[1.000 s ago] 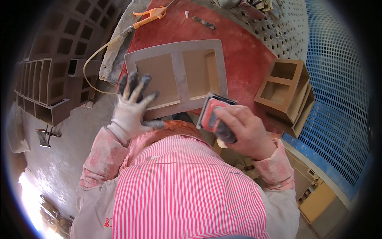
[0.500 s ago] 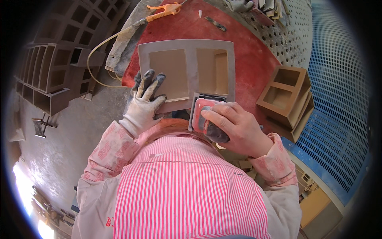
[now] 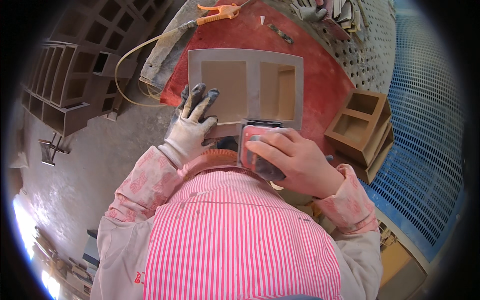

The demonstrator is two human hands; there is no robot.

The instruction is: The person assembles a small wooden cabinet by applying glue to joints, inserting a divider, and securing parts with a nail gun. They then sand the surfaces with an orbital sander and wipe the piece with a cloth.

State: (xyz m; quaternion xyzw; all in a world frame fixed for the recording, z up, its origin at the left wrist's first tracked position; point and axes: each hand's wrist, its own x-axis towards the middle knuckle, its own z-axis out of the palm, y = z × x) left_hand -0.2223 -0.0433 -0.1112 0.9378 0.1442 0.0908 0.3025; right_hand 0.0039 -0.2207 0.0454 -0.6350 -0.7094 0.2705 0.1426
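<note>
A brown box with a grey-coated front frame and two openings [image 3: 253,90] lies on a red cloth. My left hand [image 3: 191,122], in a white glove with dark fingertips, rests on the frame's near left corner with its fingers spread. In my bare right hand [image 3: 300,160] is a red and black power sander [image 3: 255,142]. Its pad is at the near edge of the frame, right of the middle. My palm covers part of the sander's body, and its underside is hidden.
Brown two-opening boxes [image 3: 357,125] are stacked at the right, beside a blue slotted panel [image 3: 425,125]. An orange air blow gun [image 3: 220,14] with a hose lies at the far left of the red cloth [image 3: 325,75]. More boxes [image 3: 55,85] stand at the left.
The whole view has shifted slightly, so the box and cloth sit a little further right. The sander has moved a little left along the frame's near edge. My left hand stays on the frame.
</note>
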